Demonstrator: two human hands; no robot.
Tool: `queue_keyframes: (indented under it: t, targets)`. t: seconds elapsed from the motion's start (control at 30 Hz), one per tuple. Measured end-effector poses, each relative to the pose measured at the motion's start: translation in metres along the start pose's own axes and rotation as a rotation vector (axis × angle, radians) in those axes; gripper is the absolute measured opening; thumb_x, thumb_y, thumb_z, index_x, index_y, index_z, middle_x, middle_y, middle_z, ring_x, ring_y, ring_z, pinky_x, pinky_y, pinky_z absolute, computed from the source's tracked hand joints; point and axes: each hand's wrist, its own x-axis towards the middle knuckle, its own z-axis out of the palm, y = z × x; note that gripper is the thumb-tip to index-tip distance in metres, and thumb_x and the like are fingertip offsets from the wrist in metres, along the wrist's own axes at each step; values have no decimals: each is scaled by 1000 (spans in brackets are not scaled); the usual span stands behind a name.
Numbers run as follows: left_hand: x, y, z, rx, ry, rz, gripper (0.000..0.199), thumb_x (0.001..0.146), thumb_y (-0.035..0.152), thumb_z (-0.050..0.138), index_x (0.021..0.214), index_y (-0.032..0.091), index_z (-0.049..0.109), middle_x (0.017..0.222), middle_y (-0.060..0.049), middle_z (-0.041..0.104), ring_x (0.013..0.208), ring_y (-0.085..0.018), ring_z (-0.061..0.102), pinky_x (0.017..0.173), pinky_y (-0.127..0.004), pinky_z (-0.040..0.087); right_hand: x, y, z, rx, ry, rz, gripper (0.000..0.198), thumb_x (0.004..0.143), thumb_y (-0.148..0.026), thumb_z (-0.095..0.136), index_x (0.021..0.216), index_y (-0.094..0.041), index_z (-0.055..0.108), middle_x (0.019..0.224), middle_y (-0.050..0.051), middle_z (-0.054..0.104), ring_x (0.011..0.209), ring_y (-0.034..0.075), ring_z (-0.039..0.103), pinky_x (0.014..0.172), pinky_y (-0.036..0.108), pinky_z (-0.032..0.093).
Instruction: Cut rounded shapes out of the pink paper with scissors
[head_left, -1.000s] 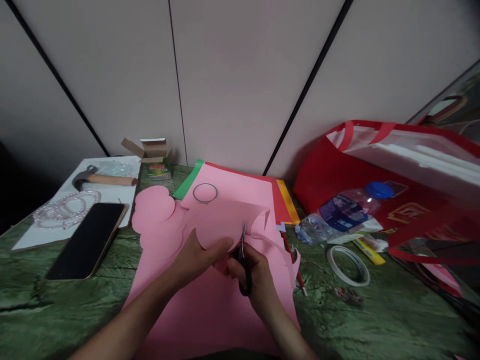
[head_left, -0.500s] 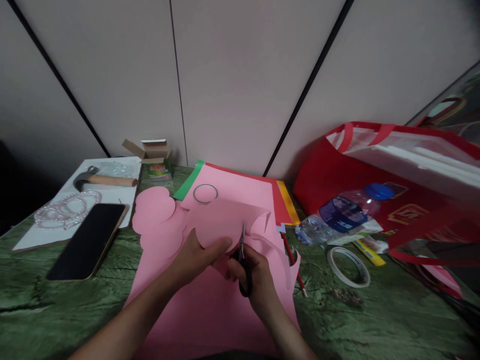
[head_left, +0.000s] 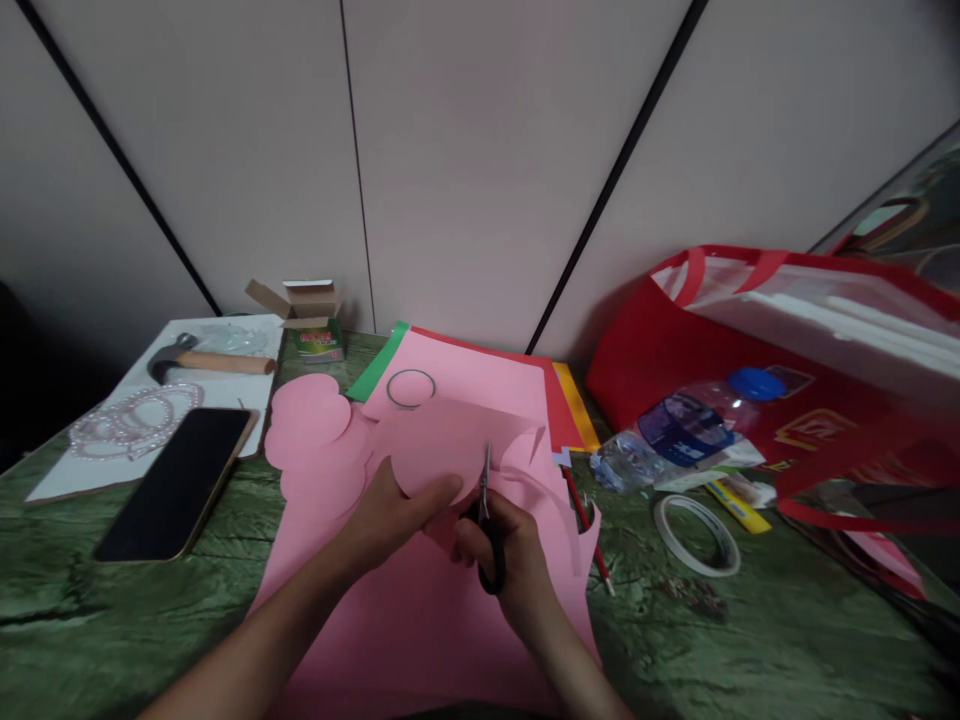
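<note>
Seen from the camera on my head, I sit at a green table (head_left: 645, 650) with pink paper (head_left: 442, 445) held up between my two hands, midway along the near edge. My left hand (head_left: 394, 515) pinches its near side, thumb laid flat on top and the other fingers mostly hidden underneath. My right hand (head_left: 510, 550) is curled round the black handles of the scissors (head_left: 484, 495), fingers closed in the loops; the blades look almost together, though I cannot tell how wide they stand.

The paper lies just beyond my fingertips, toward the table's far edge, spread chiefly side to side. The scissors run nearly square to that, tips toward the far edge, the blades against the paper's right-hand part; my right hand is the nearer to that part, my left thumb just beside the handles.

The paper is thin, plain and pale pink, its right end curling up in a small flap (a narrow cut strip trails off to that side). Beneath it are larger pink sheets (head_left: 420, 645) reaching toward the near edge, while scalloped pink shapes (head_left: 307, 420) overlap on the left, toward a phone (head_left: 176, 485).
</note>
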Motion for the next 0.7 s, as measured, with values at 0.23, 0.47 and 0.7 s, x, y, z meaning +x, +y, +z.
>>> queue_keyframes:
  t: [0.23,0.47,0.7]
  targets:
    - [0,-1,-1,17,40,-13,10,76,18,53,72,15,62,45,3,60,34,-9,50,33,-18,35,0,-2,1,-18,-4,-8,10,67,-24,59,69,-15,56,47,-4,52,41,9,45,39,20,34]
    - [0,-3,-1,59,74,-12,14,76,23,54,69,14,62,41,4,55,32,-8,45,33,-19,33,-2,-4,1,-16,-2,1,8,67,-23,58,68,-15,56,45,-4,52,40,9,45,39,20,34]
    - [2,-4,-2,91,186,-30,17,71,26,58,60,13,58,35,8,39,33,-6,36,34,-19,29,-1,-3,0,-21,-2,14,10,66,-26,58,67,-16,55,44,-5,51,38,9,44,37,20,33]
